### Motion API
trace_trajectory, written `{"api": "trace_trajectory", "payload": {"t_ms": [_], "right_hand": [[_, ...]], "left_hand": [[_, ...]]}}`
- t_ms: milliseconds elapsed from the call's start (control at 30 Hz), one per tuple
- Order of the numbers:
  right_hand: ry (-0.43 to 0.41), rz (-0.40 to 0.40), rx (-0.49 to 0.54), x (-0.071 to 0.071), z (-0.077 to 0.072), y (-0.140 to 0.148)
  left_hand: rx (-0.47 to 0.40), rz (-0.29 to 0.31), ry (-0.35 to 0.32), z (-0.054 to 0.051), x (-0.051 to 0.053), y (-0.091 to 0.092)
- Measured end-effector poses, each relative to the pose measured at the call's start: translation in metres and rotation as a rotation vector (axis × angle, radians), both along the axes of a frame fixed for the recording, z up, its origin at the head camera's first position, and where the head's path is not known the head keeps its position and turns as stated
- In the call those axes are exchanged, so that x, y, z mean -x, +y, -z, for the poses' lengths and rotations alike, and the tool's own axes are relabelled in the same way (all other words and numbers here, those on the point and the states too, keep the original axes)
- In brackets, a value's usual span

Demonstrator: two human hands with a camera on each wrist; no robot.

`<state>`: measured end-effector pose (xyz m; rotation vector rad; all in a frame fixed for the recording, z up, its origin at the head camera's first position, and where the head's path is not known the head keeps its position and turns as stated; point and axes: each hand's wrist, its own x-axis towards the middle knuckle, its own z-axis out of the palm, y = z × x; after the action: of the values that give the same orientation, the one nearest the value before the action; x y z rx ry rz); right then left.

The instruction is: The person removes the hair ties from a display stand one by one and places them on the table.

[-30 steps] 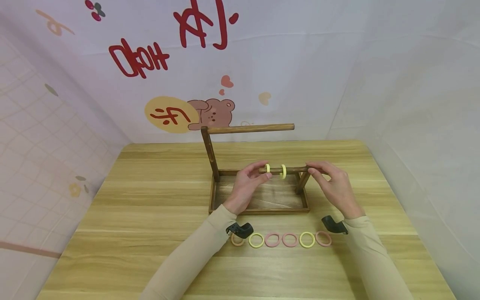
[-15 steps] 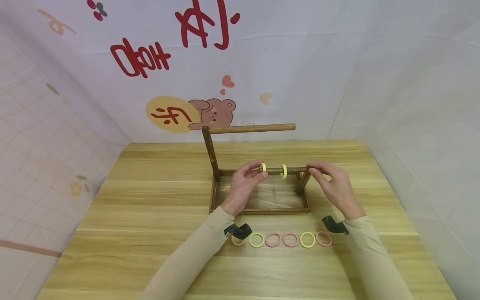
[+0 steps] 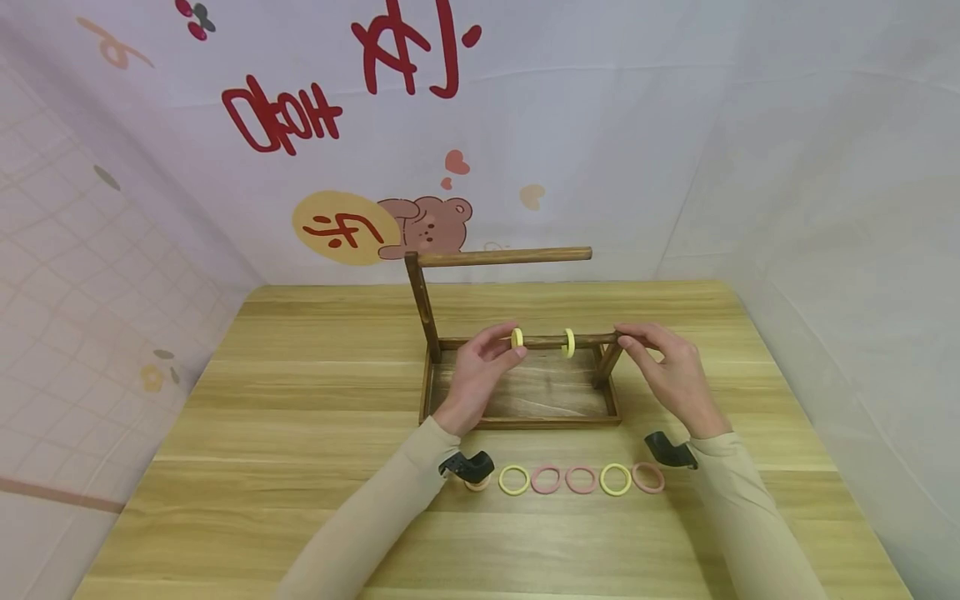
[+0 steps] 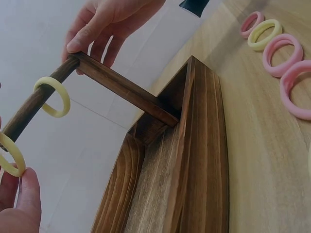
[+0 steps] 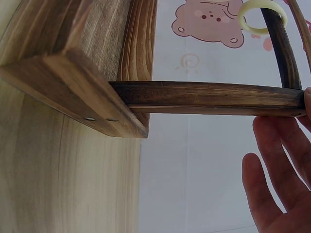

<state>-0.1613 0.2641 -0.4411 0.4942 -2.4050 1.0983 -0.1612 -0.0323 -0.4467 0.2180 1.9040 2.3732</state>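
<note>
My left hand (image 3: 476,375) pinches a yellow ring (image 3: 517,338) between thumb and fingers at the free left end of a wooden rack's lower rod (image 3: 546,342). Whether the rod's tip is still inside that ring, I cannot tell. A second yellow ring (image 3: 569,343) hangs around the same rod, farther right. My right hand (image 3: 670,371) grips the corner where this rod meets its short post (image 4: 129,90). In the right wrist view, fingers (image 5: 279,160) lie against that post's top end. The wooden rack (image 3: 517,423) has a shallow tray base.
An upper rod (image 3: 506,257) sticks out to the right from a tall post (image 3: 422,308) on the rack's left. In front of the tray lie several rings in a row, including a yellow ring (image 3: 514,480) and a pink ring (image 3: 546,480). Cloth walls (image 3: 600,125) enclose the table (image 3: 300,500).
My left hand has drawn the pinched yellow ring leftward along the lower rod to its free end. The right hand and the second yellow ring stay in place.
</note>
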Motion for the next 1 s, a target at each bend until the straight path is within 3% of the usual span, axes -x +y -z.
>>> {"api": "trace_trajectory", "payload": {"t_ms": [367, 667, 1000], "right_hand": [[0.018, -0.005, 0.005, 0.001, -0.001, 0.000], [0.008, -0.004, -0.019, 0.000, -0.001, 0.001], [0.021, -0.013, -0.016, 0.001, 0.001, 0.002]], "left_hand": [[0.009, 0.004, -0.003, -0.001, -0.006, -0.015], [0.066, 0.004, 0.027, -0.002, -0.014, -0.028], [0.067, 0.022, 0.005, -0.007, -0.026, -0.040]]}}
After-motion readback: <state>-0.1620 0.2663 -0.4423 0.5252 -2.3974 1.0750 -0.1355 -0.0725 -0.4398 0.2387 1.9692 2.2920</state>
